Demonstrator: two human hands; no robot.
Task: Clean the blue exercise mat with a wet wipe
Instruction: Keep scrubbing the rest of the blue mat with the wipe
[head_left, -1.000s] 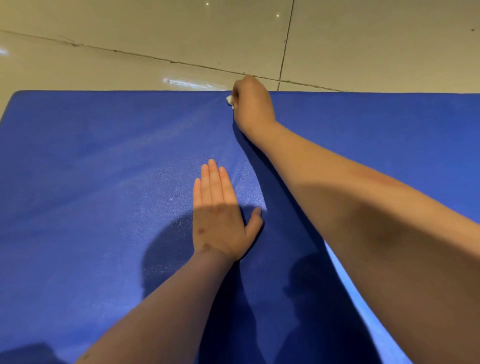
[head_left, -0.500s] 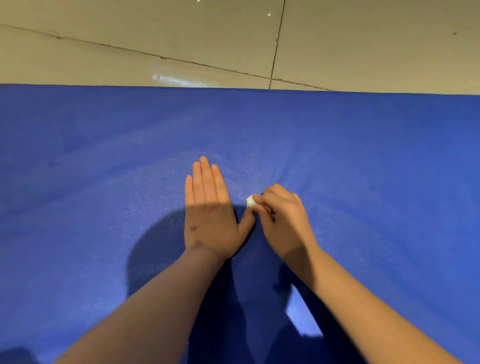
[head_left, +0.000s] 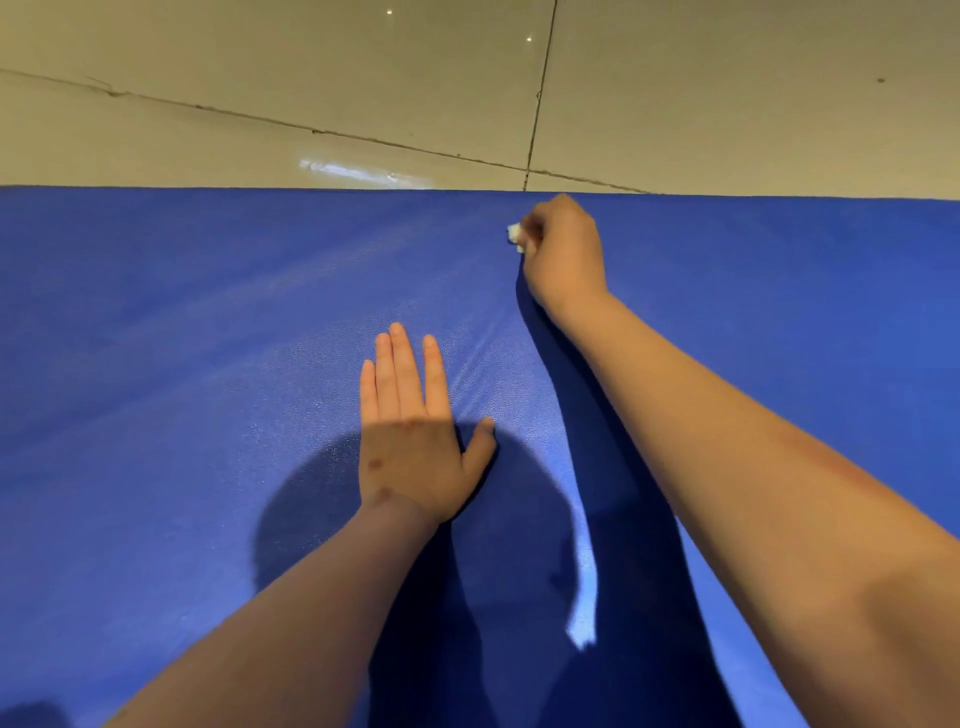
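The blue exercise mat (head_left: 182, 364) fills most of the view, its far edge running straight across the upper part. My left hand (head_left: 415, 431) lies flat on the mat near the middle, fingers straight and pointing away from me. My right hand (head_left: 563, 249) is stretched out close to the mat's far edge and grips a small bunched white wet wipe (head_left: 514, 235), which pokes out at the left of the curled fingers and touches the mat.
Beyond the mat's far edge lies a glossy beige tiled floor (head_left: 311, 78) with dark grout lines and a crack. Shadows of my head and arms fall on the mat near me.
My right hand has swept the wipe from beside my left thumb back out to the mat's far edge. The left hand has stayed flat in place.
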